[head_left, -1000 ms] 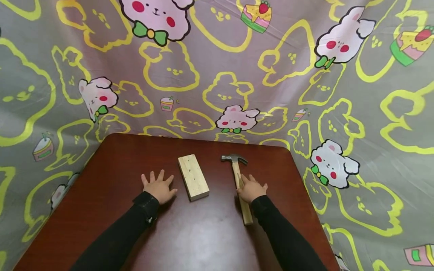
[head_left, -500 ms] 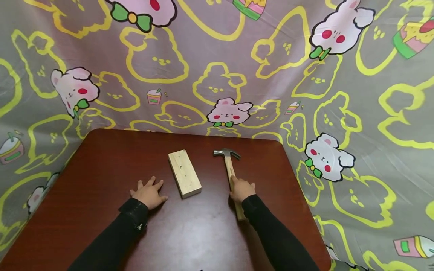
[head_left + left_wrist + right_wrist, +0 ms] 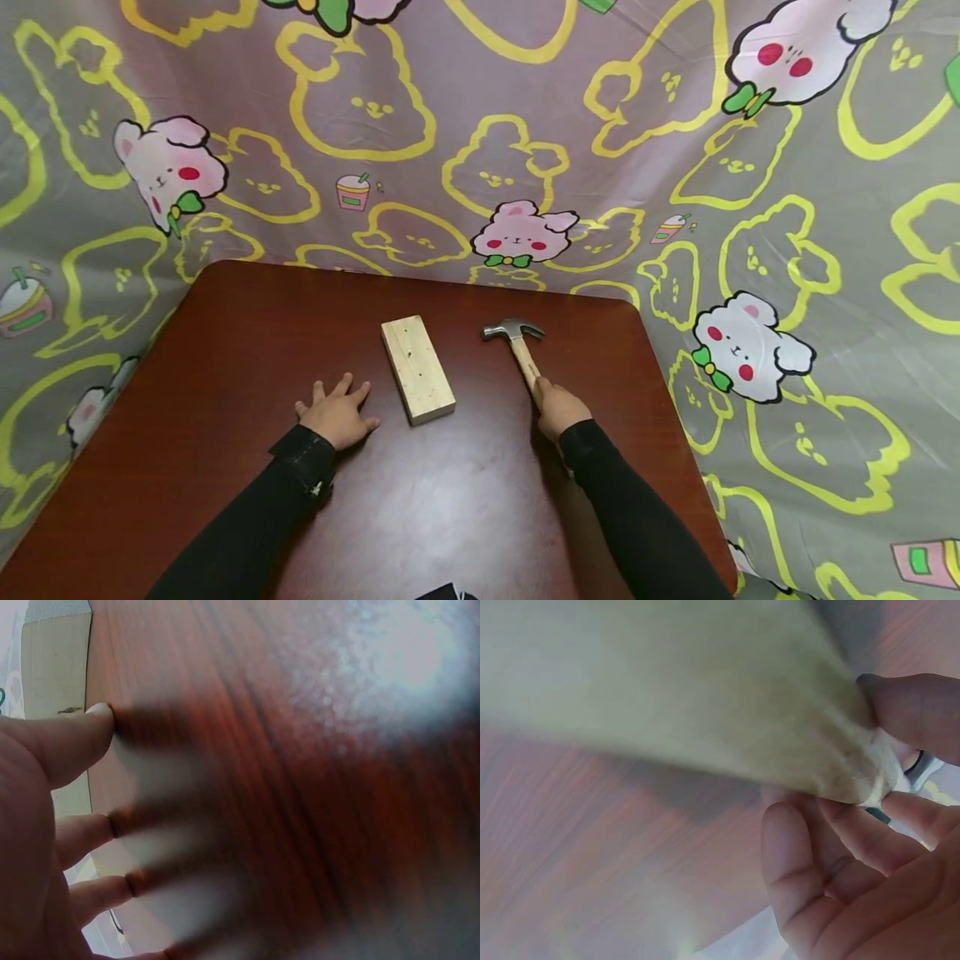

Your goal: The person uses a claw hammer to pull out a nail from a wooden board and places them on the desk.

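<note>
In the head view my right hand (image 3: 561,410) grips the wooden handle of a claw hammer (image 3: 527,363). Its steel head (image 3: 512,329) points toward the far side, and the handle's butt is mostly hidden under my wrist. Up close in the right wrist view, thumb and fingers curl around the handle (image 3: 705,690). My left hand (image 3: 337,418) rests on the table with its fingers spread, left of a pale wooden block (image 3: 417,369). That block lies flat, with small dark marks on its top. Behind the left thumb, the left wrist view shows the block's side (image 3: 54,667).
The reddish-brown table (image 3: 247,333) has a glossy top and rounded far corners. A cartoon-printed fabric sheet (image 3: 420,175) hangs behind it and along both sides. A small black object (image 3: 442,592) pokes in at the bottom edge.
My right hand has gone from lying loosely over the hammer handle to gripping it. The handle's butt has swung right, under my wrist. The left hand stays spread beside the block.
</note>
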Tool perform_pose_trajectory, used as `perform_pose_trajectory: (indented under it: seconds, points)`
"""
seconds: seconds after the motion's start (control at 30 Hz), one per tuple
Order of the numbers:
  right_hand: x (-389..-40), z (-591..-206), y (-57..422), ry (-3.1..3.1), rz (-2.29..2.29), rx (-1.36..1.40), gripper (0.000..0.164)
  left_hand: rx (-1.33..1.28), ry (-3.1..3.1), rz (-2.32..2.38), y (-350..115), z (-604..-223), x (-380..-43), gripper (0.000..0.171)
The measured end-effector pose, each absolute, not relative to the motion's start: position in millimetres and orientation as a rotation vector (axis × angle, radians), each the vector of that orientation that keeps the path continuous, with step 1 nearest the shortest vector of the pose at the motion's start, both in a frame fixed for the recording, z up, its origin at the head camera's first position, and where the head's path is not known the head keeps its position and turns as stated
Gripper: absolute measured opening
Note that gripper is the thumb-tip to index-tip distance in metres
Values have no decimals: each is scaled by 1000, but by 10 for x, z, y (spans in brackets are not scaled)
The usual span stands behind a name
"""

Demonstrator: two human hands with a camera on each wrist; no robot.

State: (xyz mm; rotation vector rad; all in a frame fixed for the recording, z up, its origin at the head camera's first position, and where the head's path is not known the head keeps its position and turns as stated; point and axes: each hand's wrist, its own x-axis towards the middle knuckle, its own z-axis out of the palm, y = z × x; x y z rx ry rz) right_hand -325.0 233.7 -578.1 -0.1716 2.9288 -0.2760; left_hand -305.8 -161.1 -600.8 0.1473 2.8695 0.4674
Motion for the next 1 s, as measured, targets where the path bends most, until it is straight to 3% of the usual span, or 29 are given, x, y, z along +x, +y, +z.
perform_pose_trajectory:
  seconds: [0.23,0.43,0.77,1.0]
  points:
    - [-3235,-5814,2655,2963,-223,-190,47,137,2866,473,-1624,-6062,-3064,78]
    - [-3237,-5798,2841,3008,-146,-122,54,155,2886,503,-1617,-6093,-3104,78]
    - [-3353,-5850,2805,3001,-152,-75,34,151,2898,507,-1643,-6071,-3103,78]
    - [-3376,-5904,2771,2941,-302,10,31,149,2892,505,-1601,-6076,-3075,78]
